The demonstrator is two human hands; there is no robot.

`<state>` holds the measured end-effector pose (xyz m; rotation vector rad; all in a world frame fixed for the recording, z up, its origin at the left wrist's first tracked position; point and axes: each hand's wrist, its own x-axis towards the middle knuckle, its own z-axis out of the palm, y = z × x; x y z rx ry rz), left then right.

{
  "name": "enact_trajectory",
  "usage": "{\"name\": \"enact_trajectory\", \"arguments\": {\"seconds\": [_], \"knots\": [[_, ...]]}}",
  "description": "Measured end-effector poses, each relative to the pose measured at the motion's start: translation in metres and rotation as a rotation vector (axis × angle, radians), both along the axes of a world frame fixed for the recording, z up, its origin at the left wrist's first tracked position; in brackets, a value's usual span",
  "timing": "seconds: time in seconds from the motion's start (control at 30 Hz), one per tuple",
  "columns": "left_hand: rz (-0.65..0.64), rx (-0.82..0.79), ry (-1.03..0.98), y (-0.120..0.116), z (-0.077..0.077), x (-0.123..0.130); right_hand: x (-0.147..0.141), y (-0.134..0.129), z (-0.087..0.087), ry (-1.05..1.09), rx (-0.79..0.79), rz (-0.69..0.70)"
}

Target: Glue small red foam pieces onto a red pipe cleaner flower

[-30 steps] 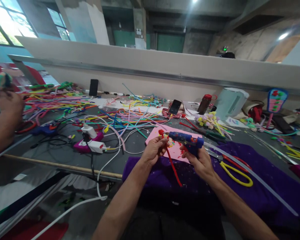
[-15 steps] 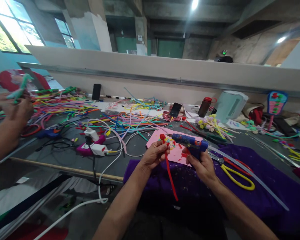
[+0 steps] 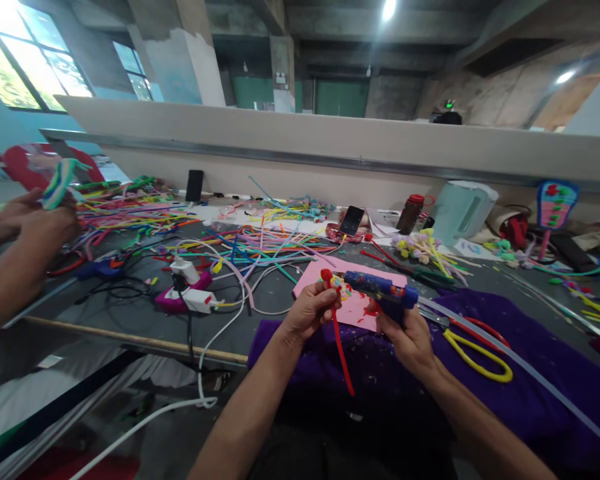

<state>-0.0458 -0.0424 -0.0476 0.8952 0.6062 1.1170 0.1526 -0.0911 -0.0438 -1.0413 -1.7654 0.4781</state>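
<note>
Between the fingers of my left hand (image 3: pixel 313 308) is a red pipe cleaner (image 3: pixel 343 357), its top end coiled into a small round knob and its tail hanging down. My right hand (image 3: pixel 410 340) is wrapped round the grip of a blue hot glue gun (image 3: pixel 380 285). Its nozzle points left, close to the red knob; whether the two touch I cannot tell. A long clear glue stick (image 3: pixel 520 363) sticks out of the gun's back. Behind my hands lies a pink sheet (image 3: pixel 350 310) with small red and coloured scraps on it.
Scissors (image 3: pixel 480 353) with red and yellow handles lie on purple cloth (image 3: pixel 535 413) at right. A power strip (image 3: pixel 185 293) with cables sits left. Loose pipe cleaners (image 3: pixel 260 247), a phone (image 3: pixel 351 221), a bottle (image 3: pixel 410 213) and a co-worker's hands (image 3: pixel 43 223) are farther off.
My hands hold nearly the same pose, with the glue gun shifted very slightly right. At far left, the co-worker's hands have moved a little right with a green fuzzy piece, now turned differently.
</note>
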Motion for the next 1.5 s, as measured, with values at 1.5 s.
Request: {"name": "enact_trajectory", "arguments": {"seconds": [1.5], "knots": [[-0.102,0.128,-0.123,-0.0054,0.0008,-0.0044,-0.0035,-0.0104,-0.0042,-0.01,-0.022,0.002]]}}
